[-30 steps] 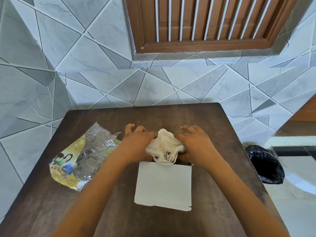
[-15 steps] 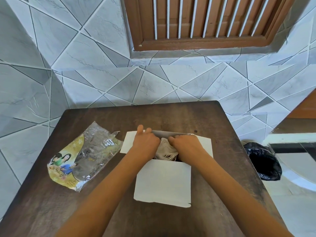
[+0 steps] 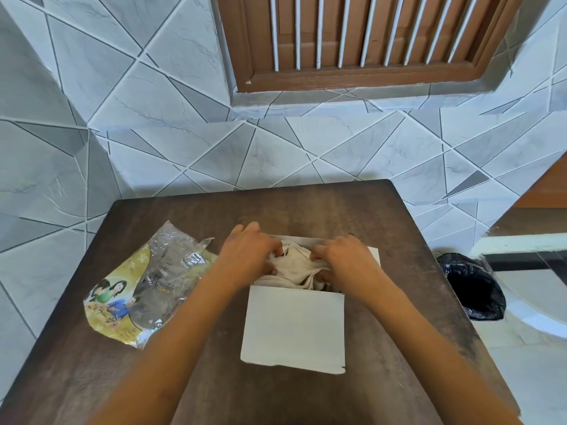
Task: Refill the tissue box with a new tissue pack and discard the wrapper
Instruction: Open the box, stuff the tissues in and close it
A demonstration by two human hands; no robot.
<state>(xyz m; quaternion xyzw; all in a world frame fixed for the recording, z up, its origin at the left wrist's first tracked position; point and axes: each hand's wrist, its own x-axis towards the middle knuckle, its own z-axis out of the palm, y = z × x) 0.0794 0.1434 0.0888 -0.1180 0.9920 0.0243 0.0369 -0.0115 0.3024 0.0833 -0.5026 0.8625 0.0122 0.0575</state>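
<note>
A white tissue box (image 3: 294,328) lies open on the dark wooden table (image 3: 322,207), its near flap spread flat toward me. A bunched stack of off-white tissues (image 3: 296,266) sits in the box opening. My left hand (image 3: 248,251) grips the stack's left side and my right hand (image 3: 345,259) grips its right side, fingers curled into the tissues. The empty wrapper (image 3: 144,285), clear plastic with a yellow printed panel, lies crumpled on the table to the left of my left forearm.
A black bin bag (image 3: 474,286) sits on the floor just off the table's right edge. The tiled wall rises right behind the table, with a brown wooden shutter (image 3: 368,38) above.
The tissue stack went from above the box down into its opening, both hands moving with it. The box's side flaps came into sight, and the hands now press closer together.
</note>
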